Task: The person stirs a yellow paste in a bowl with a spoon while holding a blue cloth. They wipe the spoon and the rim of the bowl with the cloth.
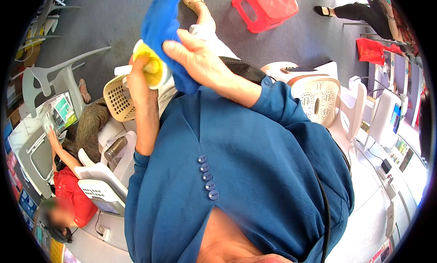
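Note:
My left hand [141,73] grips a round white and yellow cup-like thing [157,70]; its exact kind cannot be told. A short white part sticks out on its left side. My right hand [196,58] holds a bright blue cloth [162,27], its thumb and fingers pressed on the fabric. The cloth's upper end is blurred, and its lower part hangs beside the cup-like thing, partly hiding its right edge. Both hands are close together, in front of my blue shirt.
A beige perforated basket [119,99] is left of my hands. A red plastic stool [266,8] stands on the floor ahead. Grey chair frames [51,78] are at left, beside a person in red [73,194]. White devices [315,95] with cables stand at right; another person's legs [358,17] show at top right.

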Demonstrator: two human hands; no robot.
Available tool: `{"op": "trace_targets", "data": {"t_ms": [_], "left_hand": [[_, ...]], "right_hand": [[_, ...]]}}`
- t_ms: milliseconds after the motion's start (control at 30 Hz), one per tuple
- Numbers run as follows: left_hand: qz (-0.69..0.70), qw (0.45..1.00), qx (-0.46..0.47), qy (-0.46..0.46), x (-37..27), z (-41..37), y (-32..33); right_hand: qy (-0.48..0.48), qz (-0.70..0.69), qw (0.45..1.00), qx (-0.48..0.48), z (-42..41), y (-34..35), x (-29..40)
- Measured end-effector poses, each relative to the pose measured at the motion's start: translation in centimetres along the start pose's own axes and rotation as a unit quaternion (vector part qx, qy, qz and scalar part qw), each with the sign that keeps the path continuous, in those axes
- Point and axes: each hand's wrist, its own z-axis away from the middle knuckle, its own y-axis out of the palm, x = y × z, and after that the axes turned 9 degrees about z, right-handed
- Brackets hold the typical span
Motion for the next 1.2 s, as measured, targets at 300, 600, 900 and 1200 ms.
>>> {"op": "trace_targets", "data": {"t_ms": [300, 600, 900, 1200], "left_hand": [[-0.199, 0.970, 0.133, 0.041, -1.1, 2.2, 0.8], [-0.139, 0.986, 0.070, 0.062, -2.0, 0.7, 2.0], [-0.130, 0.972, 0.154, 0.120, -1.6, 1.2, 6.1], [-0.142, 0.959, 0.211, 0.122, -1.8, 2.8, 7.5]], "right_hand": [[-0.042, 0.016, 0.997, -0.060, -1.2, -0.1, 1.7], [-0.005, 0.208, 0.978, 0.020, -0.5, -2.9, -0.6], [0.005, 0.120, 0.988, 0.093, -1.9, -6.6, 5.6], [0.019, 0.010, 0.989, 0.147, -1.1, -7.9, 8.1]]}}
